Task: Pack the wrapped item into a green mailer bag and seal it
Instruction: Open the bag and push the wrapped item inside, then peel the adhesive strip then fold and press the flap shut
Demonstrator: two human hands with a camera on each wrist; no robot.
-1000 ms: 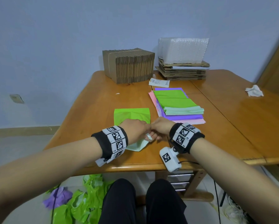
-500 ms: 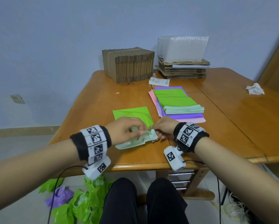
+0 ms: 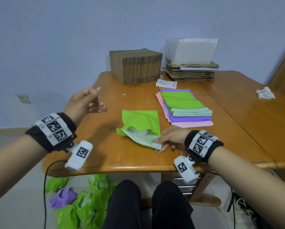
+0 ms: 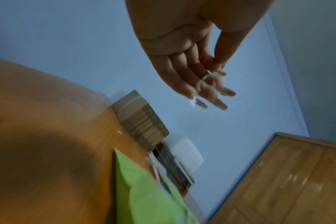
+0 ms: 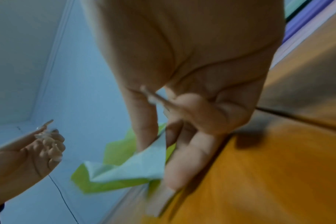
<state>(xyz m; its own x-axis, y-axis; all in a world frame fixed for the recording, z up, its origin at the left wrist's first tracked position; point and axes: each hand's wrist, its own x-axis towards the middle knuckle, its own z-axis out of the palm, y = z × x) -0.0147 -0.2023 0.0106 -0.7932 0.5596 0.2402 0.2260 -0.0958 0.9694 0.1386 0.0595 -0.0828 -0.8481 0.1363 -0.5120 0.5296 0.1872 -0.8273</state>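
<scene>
A green mailer bag [image 3: 141, 120] lies on the wooden table [image 3: 105, 154] with its mouth toward me. The white wrapped item [image 3: 138, 131] shows just inside the mouth. The pale inner flap [image 3: 143, 140] is spread open in front. My right hand [image 3: 160, 144] pinches the flap's right corner, thumb over fingers; in the right wrist view the flap [image 5: 136, 168] runs between them. My left hand [image 3: 101, 99] is lifted above the table's left side, away from the bag. It pinches a thin clear strip [image 4: 199, 103] between thumb and fingers.
A stack of green, purple and pink mailers [image 3: 184, 106] lies right of the bag. At the back stand a cardboard bundle [image 3: 135, 66], bubble mailers [image 3: 191, 50] on flat cardboard, and a label [image 3: 166, 83]. A crumpled tissue [image 3: 265, 93] sits far right. Used bags [image 3: 82, 204] litter the floor.
Both hands were together at the bag's flap. My left hand has since pulled up and away to the left with the clear strip, while the right hand stays on the flap.
</scene>
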